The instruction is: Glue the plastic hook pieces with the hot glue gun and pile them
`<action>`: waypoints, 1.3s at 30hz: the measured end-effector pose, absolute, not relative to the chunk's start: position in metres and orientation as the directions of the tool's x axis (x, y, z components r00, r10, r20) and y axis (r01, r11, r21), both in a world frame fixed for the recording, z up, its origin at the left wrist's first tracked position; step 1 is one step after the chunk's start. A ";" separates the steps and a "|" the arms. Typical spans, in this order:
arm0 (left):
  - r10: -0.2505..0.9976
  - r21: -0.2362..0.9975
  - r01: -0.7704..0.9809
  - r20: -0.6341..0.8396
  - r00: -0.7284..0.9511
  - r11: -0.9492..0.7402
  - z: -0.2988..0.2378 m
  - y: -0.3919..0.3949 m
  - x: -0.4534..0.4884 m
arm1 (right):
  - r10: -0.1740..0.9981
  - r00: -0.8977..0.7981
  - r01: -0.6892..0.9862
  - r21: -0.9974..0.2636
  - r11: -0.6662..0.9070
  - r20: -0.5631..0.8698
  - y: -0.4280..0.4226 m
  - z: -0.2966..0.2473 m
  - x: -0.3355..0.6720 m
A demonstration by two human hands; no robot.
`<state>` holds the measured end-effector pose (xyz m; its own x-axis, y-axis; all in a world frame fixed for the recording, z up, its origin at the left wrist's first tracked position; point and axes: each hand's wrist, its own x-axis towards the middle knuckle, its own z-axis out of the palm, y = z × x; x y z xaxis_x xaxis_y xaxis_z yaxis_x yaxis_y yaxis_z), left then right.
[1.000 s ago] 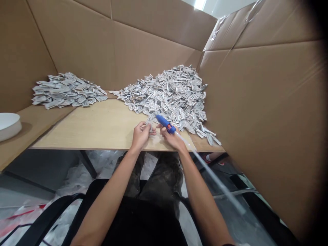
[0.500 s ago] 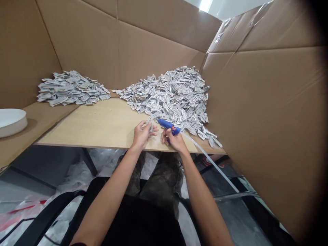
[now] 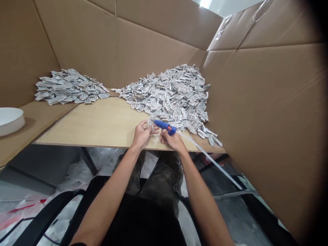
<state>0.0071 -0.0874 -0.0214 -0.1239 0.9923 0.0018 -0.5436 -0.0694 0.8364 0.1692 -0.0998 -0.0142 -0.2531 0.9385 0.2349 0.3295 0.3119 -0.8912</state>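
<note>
- Left hand: thumb and fingers closed narrowly on a small grey-white flat cut-out piece, held raised above the table's front edge.
- Right hand: wrapped around a blue plastic glue gun with an orange-red part; nozzle points left, at the held piece. Contact between tip and piece: cannot tell.
- Long translucent rod runs from the gun's rear, over the right forearm's outer side, past the table edge.
- Pale wooden table: large heap of grey-white slotted pieces just beyond the hands; smaller heap of similar pieces at far left.
- White round shallow container: left edge, well apart from both hands.
</note>
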 end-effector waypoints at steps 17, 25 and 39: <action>0.987 0.825 -0.551 0.055 -0.148 -0.128 -0.024 -0.087 0.007 | 0.937 -0.262 0.531 -0.776 0.340 0.231 -0.097 -0.013 0.173; 0.986 0.821 -0.553 0.067 -0.150 -0.140 -0.026 -0.086 0.007 | 0.943 -0.221 0.618 -0.713 0.331 0.247 -0.098 -0.012 0.172; 0.982 0.844 -0.509 0.099 -0.161 -0.168 -0.031 -0.085 0.007 | 0.952 -0.186 0.642 -0.703 0.305 0.243 -0.097 -0.015 0.172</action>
